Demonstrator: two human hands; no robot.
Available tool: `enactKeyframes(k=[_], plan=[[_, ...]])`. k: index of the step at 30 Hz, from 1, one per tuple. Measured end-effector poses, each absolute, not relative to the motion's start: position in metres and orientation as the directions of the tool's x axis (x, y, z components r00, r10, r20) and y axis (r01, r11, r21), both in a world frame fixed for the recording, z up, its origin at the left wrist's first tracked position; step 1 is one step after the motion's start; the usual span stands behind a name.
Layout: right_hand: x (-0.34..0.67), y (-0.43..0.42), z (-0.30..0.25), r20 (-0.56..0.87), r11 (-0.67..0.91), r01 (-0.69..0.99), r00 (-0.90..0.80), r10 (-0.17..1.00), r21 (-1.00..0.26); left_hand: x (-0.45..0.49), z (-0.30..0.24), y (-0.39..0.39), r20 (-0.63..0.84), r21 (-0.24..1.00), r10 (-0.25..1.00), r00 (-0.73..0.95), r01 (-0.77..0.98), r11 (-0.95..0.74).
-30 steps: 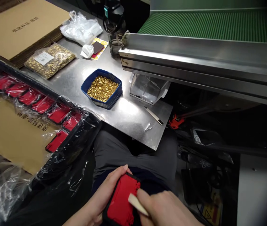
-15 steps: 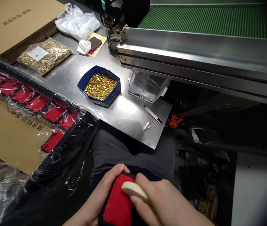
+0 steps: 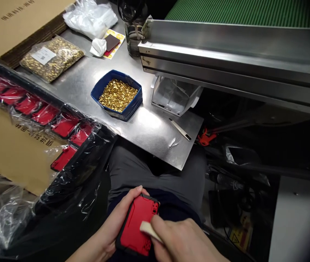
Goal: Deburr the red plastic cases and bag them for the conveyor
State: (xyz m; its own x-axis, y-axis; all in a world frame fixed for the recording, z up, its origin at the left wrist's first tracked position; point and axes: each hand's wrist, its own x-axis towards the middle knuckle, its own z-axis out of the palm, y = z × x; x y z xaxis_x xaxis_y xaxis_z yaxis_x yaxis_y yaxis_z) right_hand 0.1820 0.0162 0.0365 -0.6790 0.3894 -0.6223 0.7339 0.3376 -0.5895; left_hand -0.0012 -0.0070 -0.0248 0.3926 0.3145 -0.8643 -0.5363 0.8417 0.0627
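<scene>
- Tabletop [image 3: 149, 136]: beyond the lap [image 3: 141, 174], over which the work is held.
- Left hand [image 3: 119, 220]: gripping the case along its left edge; a firm hold should steady it.
- Right hand [image 3: 175, 233]: pinching the pad; light, even strokes seem advisable.
- Red case [image 3: 134, 222]: slanted between both hands, red face up.
- Pale pad [image 3: 149, 230]: tip over that face; contact uncertain.

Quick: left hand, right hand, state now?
Left hand: closed around the edge of a red-and-black phone case.
Right hand: closed, pinching a small cream-coloured piece.
</scene>
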Motion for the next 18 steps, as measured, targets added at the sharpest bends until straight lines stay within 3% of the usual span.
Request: enactKeyframes(k=[2, 6, 11, 14, 18], plan=[[0.184, 0.016, 0.036, -0.587, 0.339, 0.738, -0.672, 0.452, -0.583, 0.000, -0.025, -0.006, -0.867, 0.051, 0.307, 0.393, -0.542, 0.839], [0.185, 0.015, 0.034, -0.637, 0.354, 0.741, -0.671, 0.380, -0.570, 0.003, -0.021, -0.001, -0.857, 0.004, 0.282, 0.432, -0.540, 0.841], [0.188, 0.016, 0.036, -0.599, 0.326, 0.716, -0.696, 0.395, -0.617, 0.005, -0.017, 0.005, -0.872, 0.054, 0.284, 0.398, -0.498, 0.865], [0.192, 0.017, 0.042, -0.676, 0.282, 0.764, -0.645, 0.356, -0.581, 0.006, -0.017, 0.006, -0.864, 0.062, 0.283, 0.416, -0.471, 0.880], [0.187, 0.016, 0.046, -0.695, 0.367, 0.758, -0.646, 0.316, -0.538, 0.008, -0.017, 0.006, -0.869, 0.084, 0.283, 0.406, -0.442, 0.893]])
